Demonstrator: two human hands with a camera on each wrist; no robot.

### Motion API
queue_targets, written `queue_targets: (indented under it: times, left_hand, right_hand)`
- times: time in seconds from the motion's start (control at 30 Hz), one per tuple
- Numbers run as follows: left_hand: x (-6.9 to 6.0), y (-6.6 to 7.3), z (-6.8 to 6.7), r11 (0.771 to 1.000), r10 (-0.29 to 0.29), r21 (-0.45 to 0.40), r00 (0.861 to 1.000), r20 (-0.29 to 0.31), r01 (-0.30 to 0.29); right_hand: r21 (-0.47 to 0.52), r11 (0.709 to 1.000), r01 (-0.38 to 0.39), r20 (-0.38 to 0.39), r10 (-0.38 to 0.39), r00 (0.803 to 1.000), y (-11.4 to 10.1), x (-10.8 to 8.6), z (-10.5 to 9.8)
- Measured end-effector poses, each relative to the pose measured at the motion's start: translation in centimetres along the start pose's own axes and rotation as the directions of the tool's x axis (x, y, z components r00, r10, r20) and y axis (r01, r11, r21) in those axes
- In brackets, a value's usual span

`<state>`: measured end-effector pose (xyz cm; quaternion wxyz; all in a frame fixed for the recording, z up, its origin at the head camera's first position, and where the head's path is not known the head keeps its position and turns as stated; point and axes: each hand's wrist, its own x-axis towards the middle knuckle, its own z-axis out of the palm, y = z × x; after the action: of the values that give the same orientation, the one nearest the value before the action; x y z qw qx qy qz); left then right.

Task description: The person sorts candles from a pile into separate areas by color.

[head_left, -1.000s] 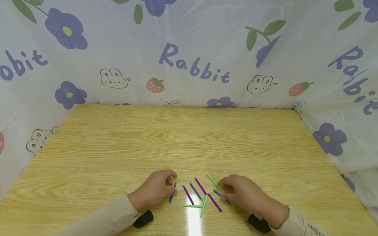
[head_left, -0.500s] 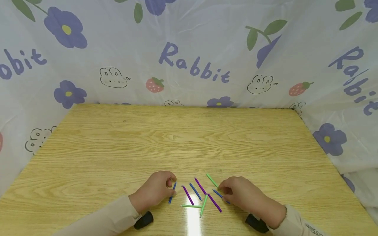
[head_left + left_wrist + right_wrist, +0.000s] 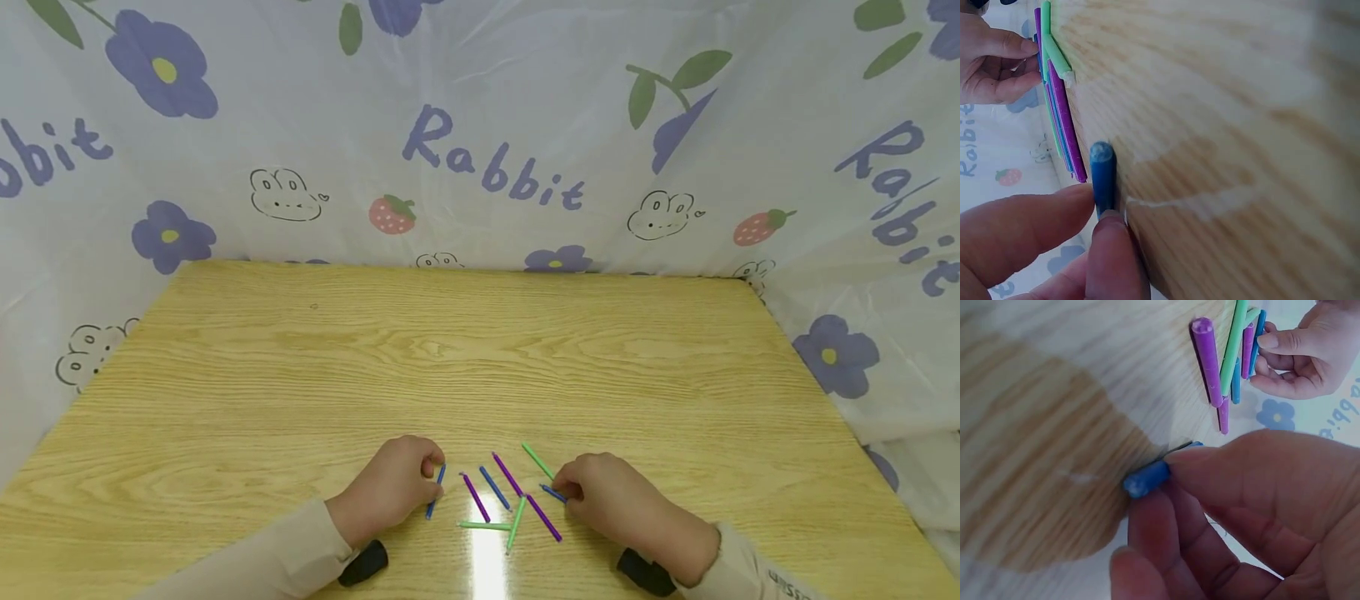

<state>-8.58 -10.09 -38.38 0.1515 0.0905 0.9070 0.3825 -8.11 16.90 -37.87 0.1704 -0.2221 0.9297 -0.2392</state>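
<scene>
Blue filled both grips, we saw: the left hand pinched the left blue stick just to its right, long axis pointing mostly away from us; the right hand pinched the right blue stick just to its left, slanting far-left to near-right. Purple sticks and green sticks lay on the surface between.

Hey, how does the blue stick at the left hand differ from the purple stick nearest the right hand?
The left hand pinches the blue stick, while no hand touches the purple stick. In the head view, the blue stick's far end leans right, whereas the purple stick's leans left. Both are slim and straight.
</scene>
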Motion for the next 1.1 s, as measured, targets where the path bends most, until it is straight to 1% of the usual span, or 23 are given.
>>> queue_targets:
  times: [0.13,0.3,0.43,0.57,0.67,0.8,1.03,1.1]
  left_hand:
    - [0.1,0.0,-0.1,1.000,0.007,-0.005,1.000,-0.002,-0.007]
    - [0.1,0.1,-0.2,1.000,0.010,-0.018,1.000,0.002,-0.010]
    - [0.1,0.3,-0.3,1.000,0.005,-0.029,1.000,0.005,-0.005]
    - [0.2,0.4,-0.4,1.000,0.000,-0.028,1.000,0.005,0.000]
    - [0.3,0.4,-0.3,1.000,0.000,-0.018,1.000,0.012,0.000]
    - [0.3,0.3,-0.3,1.000,-0.009,-0.011,1.000,0.025,0.010]
    - [0.3,0.0,-0.1,1.000,-0.017,-0.009,1.000,0.020,0.017]
    - [0.3,-0.1,0.0,1.000,-0.015,-0.007,1.000,0.019,0.015]
  right_hand:
    - [0.020,1.000,-0.004,0.007,0.004,1.000,0.1,0.0,-0.1]
    - [0.096,0.995,-0.035,0.038,0.032,0.999,0.3,0.0,-0.5]
    - [0.147,0.989,-0.007,0.027,0.003,1.000,0.7,0.0,-0.9]
    - [0.167,0.986,0.025,-0.014,-0.023,1.000,0.9,0.2,-1.2]
    - [0.163,0.986,0.036,-0.044,-0.029,0.999,1.0,0.4,-1.5]
    - [0.131,0.990,0.051,-0.085,-0.040,0.996,1.1,1.2,-2.1]
    - [0.090,0.996,0.013,-0.129,-0.002,0.992,0.8,3.0,-3.3]
    - [0.072,0.997,0.013,-0.143,-0.003,0.990,0.8,3.6,-3.7]
